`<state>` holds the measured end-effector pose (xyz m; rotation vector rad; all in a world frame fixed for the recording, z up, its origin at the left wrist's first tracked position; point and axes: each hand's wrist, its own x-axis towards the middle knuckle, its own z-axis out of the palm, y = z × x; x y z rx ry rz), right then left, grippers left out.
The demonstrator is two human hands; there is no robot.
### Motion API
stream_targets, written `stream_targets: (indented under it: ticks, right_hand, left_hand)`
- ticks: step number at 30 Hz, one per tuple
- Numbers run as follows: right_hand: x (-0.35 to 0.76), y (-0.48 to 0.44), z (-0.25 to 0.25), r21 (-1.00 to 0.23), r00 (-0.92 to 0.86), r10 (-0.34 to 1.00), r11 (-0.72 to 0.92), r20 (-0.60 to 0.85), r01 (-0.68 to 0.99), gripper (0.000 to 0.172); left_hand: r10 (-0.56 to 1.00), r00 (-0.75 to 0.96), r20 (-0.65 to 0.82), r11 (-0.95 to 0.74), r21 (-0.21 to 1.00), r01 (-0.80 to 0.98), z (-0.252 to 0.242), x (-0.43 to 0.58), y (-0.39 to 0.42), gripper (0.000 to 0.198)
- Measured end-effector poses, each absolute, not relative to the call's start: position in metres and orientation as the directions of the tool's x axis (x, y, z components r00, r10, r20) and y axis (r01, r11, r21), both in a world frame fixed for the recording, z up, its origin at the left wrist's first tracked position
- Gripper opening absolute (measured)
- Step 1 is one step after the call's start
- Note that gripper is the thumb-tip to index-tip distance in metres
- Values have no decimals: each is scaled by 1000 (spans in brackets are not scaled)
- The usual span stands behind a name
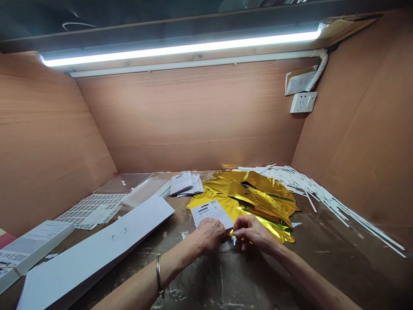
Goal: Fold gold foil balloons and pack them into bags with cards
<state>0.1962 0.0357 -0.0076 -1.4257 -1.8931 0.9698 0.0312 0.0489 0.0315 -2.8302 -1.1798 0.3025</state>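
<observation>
A white printed card packet [210,212] with a barcode and a hang hole lies at the front edge of a pile of gold foil balloons [248,193]. My left hand [211,232], a bracelet on its wrist, rests on the packet's lower part with the fingers curled down on it. At the packet's lower right corner, my right hand [251,230] pinches with thumb and forefinger. A bit of clear film shines between the two hands. What exactly the right fingertips hold is too small to make out.
Behind the packet sits a stack of similar packets [185,184]. White sticks [309,189] are heaped at the right. To the left are a long white card stack [97,254], sticker sheets [92,209], clear bags [145,191] and a banded card bundle [32,249]. Wooden walls enclose the table.
</observation>
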Motion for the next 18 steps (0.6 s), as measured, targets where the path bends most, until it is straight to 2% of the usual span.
stream_targets:
  ticks: [2, 4, 7, 13, 18]
  right_hand:
    - [197, 34, -9, -802, -311, 951, 181, -6, 569, 16]
    - [198, 30, -9, -752, -348, 938, 233, 5, 617, 19]
    - [198, 25, -9, -609, -398, 914, 362, 82, 706, 18]
    - [203, 18, -18, -235, -519, 837, 547, 173, 804, 21]
    - [207, 12, -21, -56, -569, 798, 588, 197, 807, 22]
  left_hand:
    - [745, 659, -101, -667, -93, 739, 32, 26, 51, 30]
    - [787, 617, 27, -617, -13, 787, 27, 24, 55, 43]
    - [826, 539, 166, -556, 85, 827, 4, 23, 64, 49]
    - [826, 552, 110, -562, 97, 821, -41, 18, 75, 60]
    - [813, 569, 120, -580, 86, 810, -42, 18, 76, 61]
